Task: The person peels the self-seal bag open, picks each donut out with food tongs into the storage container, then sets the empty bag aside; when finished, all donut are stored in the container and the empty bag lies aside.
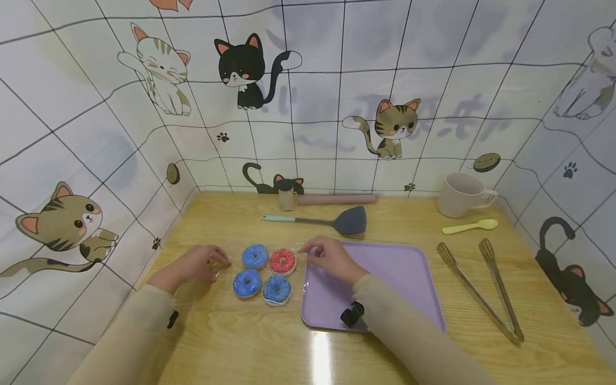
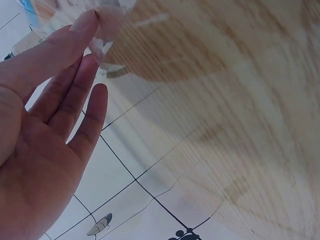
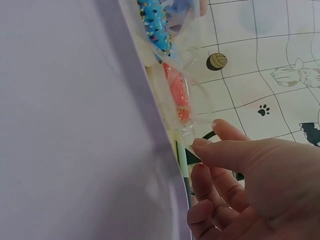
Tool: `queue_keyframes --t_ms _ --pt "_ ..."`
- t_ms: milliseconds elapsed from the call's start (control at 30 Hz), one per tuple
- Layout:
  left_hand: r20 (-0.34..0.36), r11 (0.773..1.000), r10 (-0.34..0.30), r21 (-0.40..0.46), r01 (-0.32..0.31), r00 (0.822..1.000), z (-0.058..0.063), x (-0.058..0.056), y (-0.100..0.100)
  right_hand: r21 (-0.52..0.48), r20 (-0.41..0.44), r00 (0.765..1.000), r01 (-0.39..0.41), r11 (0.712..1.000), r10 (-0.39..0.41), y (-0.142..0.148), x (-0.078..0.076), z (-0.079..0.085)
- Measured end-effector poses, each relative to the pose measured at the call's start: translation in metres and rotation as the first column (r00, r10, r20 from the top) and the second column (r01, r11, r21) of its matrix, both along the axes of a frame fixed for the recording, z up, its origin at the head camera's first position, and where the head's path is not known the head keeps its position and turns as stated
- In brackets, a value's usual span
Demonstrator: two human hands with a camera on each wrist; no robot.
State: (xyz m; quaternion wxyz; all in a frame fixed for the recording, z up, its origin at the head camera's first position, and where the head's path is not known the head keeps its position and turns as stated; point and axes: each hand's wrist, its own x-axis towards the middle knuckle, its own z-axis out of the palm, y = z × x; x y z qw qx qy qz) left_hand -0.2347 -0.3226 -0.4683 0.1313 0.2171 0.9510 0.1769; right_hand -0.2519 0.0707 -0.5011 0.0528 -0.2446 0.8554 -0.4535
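Observation:
A clear plastic bag (image 1: 226,297) lies on the table with toy donuts inside: three blue, such as the sprinkled blue donut (image 1: 276,290), and one red donut (image 1: 283,261). At the bag's left edge, my left hand (image 1: 204,263) pinches the film between thumb and forefinger; the other fingers extend loosely in the left wrist view (image 2: 55,110). My right hand (image 1: 332,259) is over the upper left part of a lilac tray (image 1: 390,267). Its thumb and forefinger pinch the bag's upper right corner, the other fingers curled. The thin film is hard to make out there.
Behind the bag lie a spatula (image 1: 351,220), a shaker jar (image 1: 286,197) and a rolling pin (image 1: 337,199). To the right are a mug (image 1: 459,195), a yellow spoon (image 1: 469,227) and spread metal tongs (image 1: 481,299). Cat-print cloth walls border the table.

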Motion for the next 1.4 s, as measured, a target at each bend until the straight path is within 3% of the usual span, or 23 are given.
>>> queue_keyframes --t_ms 200,733,867,1100,1200,1300,1400 --pt "0.005 1.0 0.001 -0.014 -0.001 1.0 0.0 0.0 0.002 0.068 -0.072 0.997 -0.008 0.998 0.013 -0.008 -0.003 0.0" --pt "0.003 1.0 -0.012 0.002 0.012 1.0 0.0 0.0 0.001 0.157 -0.062 0.992 0.122 0.98 -0.114 0.004 0.008 0.011" --pt "0.002 1.0 -0.014 -0.004 0.014 1.0 0.0 0.0 0.0 0.158 -0.051 0.986 0.162 0.974 -0.156 0.009 0.008 0.01" --pt "0.001 1.0 -0.021 -0.014 0.021 1.0 0.001 0.0 0.0 0.177 -0.043 0.989 0.144 0.974 -0.138 0.018 0.009 0.007" --pt "-0.004 0.999 -0.029 -0.019 0.029 1.0 0.001 -0.001 0.0 0.178 -0.028 0.982 0.189 0.966 -0.187 0.021 0.011 0.007" --pt "-0.007 0.999 -0.027 -0.021 0.027 1.0 0.001 -0.001 0.001 0.149 -0.001 0.969 0.246 0.958 -0.249 0.024 0.013 0.008" --pt "-0.001 1.0 -0.023 -0.013 0.023 1.0 0.002 0.0 0.002 0.095 0.014 0.97 0.239 0.966 -0.242 0.023 0.019 0.01"
